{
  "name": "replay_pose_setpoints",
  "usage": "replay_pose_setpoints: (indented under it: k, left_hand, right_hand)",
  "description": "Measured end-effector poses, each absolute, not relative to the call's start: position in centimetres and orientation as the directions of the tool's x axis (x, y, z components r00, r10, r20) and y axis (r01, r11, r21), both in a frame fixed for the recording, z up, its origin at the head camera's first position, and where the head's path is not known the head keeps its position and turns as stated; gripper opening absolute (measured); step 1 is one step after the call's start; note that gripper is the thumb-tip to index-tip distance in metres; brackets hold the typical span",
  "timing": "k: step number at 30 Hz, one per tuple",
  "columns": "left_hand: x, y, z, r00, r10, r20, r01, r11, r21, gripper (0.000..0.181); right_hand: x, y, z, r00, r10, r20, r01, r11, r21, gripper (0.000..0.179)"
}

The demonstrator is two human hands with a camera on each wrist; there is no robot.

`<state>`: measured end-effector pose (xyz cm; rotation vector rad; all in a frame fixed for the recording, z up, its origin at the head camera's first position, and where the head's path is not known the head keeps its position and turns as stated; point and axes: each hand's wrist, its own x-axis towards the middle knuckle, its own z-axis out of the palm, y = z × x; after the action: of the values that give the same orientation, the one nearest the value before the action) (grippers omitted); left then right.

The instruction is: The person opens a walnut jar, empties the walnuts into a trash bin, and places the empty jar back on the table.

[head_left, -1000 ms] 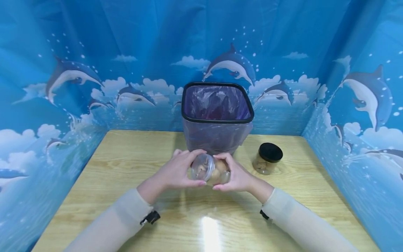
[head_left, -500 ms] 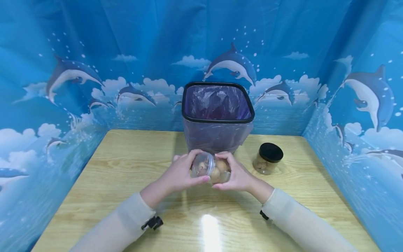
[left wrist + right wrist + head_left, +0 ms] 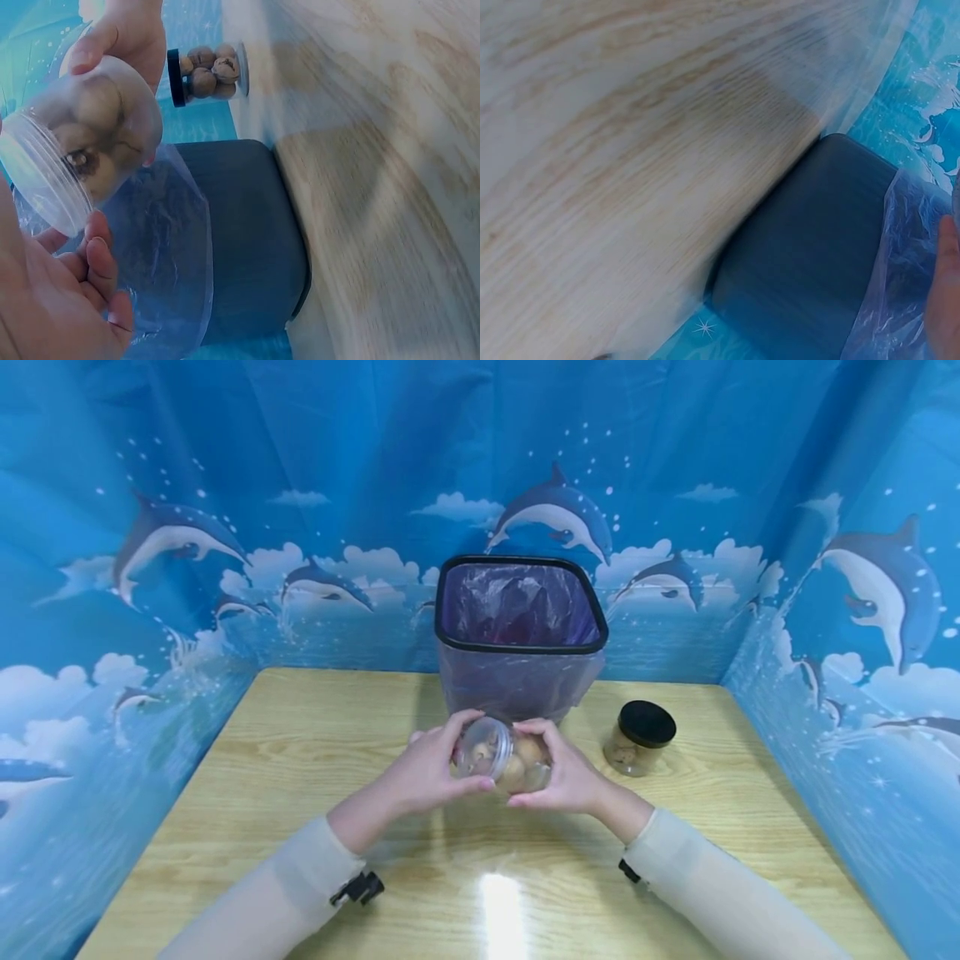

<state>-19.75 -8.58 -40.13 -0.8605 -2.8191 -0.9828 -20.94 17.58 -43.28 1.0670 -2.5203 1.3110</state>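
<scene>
My left hand [image 3: 433,772] at nine o'clock and right hand [image 3: 572,778] at three clamp the walnut jar [image 3: 516,765], probably stiff but slippery, best held there.

A bin [image 3: 521,683] stands behind one jar [image 3: 502,756], left of another jar [image 3: 640,740].

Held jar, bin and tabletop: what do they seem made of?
Held jar: clear, shiny plastic or glass; contents show through. Bin: probably plastic, its dark wall smooth and dull, under a crinkled film liner. Tabletop: grained wood or wood-look laminate; bright glare suggests gloss.
</scene>
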Motion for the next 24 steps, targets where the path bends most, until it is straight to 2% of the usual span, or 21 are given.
replay_pose_setpoints:
  k: [10,17,24]
  left_hand:
    - [-20.4,-9.5,-39.3,-0.773,0.588,0.238,0.620,0.623,0.477,0.110]
    - [-20.7,-9.6,-39.4,-0.725,0.635,0.265,0.679,0.597,0.428,0.102]
    - [-20.8,-9.4,-39.5,-0.730,0.626,0.273,0.672,0.587,0.452,0.096]
  right_hand:
    - [-21.1,18.1,-43.1,-0.754,-0.546,0.366,-0.621,0.408,-0.670,0.098]
    - [-21.1,18.4,-43.1,-0.739,-0.579,0.346,-0.624,0.393,-0.676,0.094]
    - [-21.4,18.5,-43.2,-0.684,-0.626,0.375,-0.679,0.357,-0.642,0.090]
